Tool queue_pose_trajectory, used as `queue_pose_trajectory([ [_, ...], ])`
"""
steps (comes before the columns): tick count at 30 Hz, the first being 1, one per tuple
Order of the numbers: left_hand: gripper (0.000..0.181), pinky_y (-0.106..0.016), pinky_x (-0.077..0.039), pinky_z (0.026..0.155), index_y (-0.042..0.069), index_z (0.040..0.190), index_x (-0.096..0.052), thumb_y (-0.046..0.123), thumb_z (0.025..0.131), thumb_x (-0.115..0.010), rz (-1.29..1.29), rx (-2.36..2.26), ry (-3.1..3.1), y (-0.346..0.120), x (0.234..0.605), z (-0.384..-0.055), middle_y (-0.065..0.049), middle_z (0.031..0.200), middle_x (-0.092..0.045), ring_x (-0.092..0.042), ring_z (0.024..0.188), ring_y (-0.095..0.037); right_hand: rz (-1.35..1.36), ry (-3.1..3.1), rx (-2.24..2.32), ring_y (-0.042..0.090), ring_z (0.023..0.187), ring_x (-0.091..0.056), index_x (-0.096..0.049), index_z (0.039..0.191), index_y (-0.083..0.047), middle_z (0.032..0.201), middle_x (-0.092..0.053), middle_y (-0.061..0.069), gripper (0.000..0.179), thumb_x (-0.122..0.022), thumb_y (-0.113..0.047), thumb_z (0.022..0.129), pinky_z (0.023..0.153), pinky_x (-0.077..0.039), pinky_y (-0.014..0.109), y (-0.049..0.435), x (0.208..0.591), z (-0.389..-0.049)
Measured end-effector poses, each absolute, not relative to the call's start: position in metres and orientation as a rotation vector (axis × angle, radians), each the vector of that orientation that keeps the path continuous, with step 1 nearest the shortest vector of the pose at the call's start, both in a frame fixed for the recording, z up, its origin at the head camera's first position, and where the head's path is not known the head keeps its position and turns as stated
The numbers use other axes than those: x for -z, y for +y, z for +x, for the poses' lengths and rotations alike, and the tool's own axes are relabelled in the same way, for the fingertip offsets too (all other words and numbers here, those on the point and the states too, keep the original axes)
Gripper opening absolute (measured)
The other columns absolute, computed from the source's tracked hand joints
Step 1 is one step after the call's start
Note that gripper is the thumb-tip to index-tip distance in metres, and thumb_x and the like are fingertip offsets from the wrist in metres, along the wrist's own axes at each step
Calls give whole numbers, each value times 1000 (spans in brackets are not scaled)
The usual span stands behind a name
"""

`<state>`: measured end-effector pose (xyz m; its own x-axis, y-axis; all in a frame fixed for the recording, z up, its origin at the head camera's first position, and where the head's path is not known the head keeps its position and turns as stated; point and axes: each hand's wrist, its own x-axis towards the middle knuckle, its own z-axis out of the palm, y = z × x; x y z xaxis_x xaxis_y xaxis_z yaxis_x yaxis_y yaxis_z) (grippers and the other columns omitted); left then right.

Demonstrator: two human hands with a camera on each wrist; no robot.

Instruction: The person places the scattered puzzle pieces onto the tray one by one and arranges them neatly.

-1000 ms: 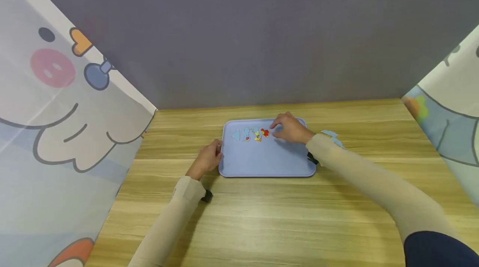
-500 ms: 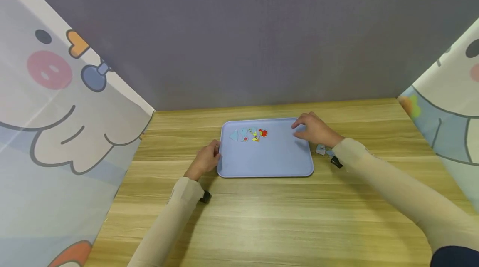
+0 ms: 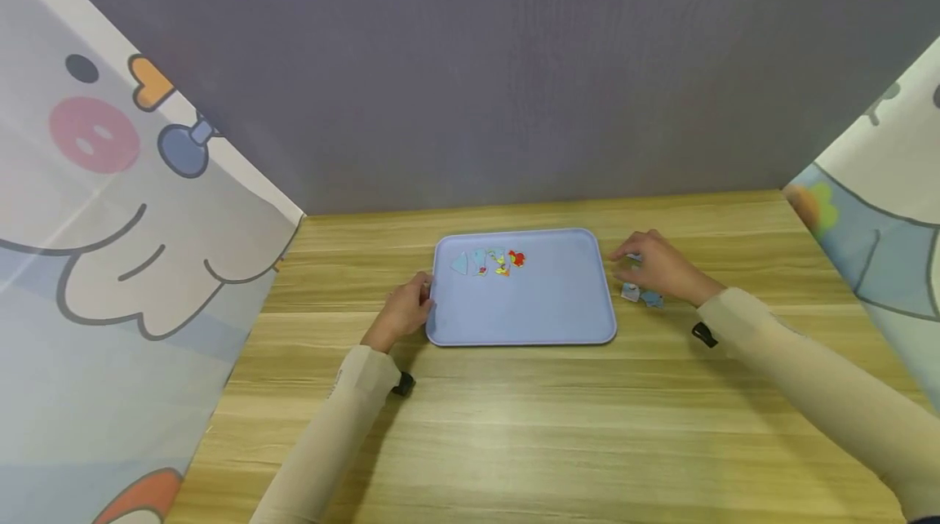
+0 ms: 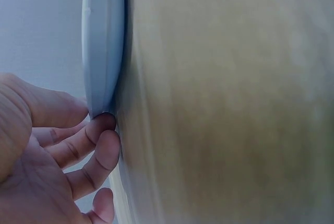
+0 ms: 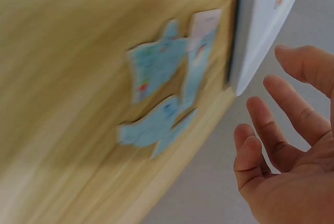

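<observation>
A pale blue tray (image 3: 525, 308) lies on the wooden table. My left hand (image 3: 404, 312) grips its left rim, and in the left wrist view the thumb (image 4: 57, 106) and a curled forefinger pinch the tray's edge (image 4: 104, 36). Toward the tray's back left sit several flat picture puzzle pieces (image 3: 481, 263), including a red one (image 3: 517, 259). My right hand (image 3: 661, 267) hovers just right of the tray, holding nothing, its fingers loosely bent. Beneath and beside it are loose light-blue puzzle pieces (image 5: 156, 65), partly hidden by the hand in the head view.
A grey wall (image 3: 543, 75) stands behind the table's back edge. Cartoon-printed panels flank the table (image 3: 514, 426) on the left (image 3: 95, 222) and right (image 3: 874, 222).
My right hand has moved right, from beside the red puzzle piece, off the tray to the loose pieces. The left hand stays on the tray's rim.
</observation>
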<state>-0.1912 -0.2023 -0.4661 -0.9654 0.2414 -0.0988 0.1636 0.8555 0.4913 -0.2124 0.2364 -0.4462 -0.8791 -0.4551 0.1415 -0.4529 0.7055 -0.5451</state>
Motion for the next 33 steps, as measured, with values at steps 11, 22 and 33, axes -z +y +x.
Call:
queue_pose_trajectory([
  [11,39,-55,-31,91,0,128,-48,5,91,-59,301,-742,2869,-201,465,-192,-6,88,-61,-56,80,-24,-715,2891,847,38,94,-49,-68,106,4,104,-62,19,33,-78,-9,77,79,-38,50,260,461,-191],
  [22,40,-53,-34,87,-1,128,-48,5,91,-60,303,-739,2872,-201,466,-191,-6,87,-61,-56,78,-23,-663,2940,848,40,99,-43,-64,111,3,114,-55,27,47,-83,-18,73,80,-38,52,261,473,-187],
  [33,39,-54,-33,89,-1,128,-47,5,92,-58,300,-760,2865,-203,468,-192,-7,89,-61,-56,79,-23,-736,2959,832,40,100,-42,-65,107,5,114,-56,27,41,-81,-13,73,80,-33,50,259,477,-189],
])
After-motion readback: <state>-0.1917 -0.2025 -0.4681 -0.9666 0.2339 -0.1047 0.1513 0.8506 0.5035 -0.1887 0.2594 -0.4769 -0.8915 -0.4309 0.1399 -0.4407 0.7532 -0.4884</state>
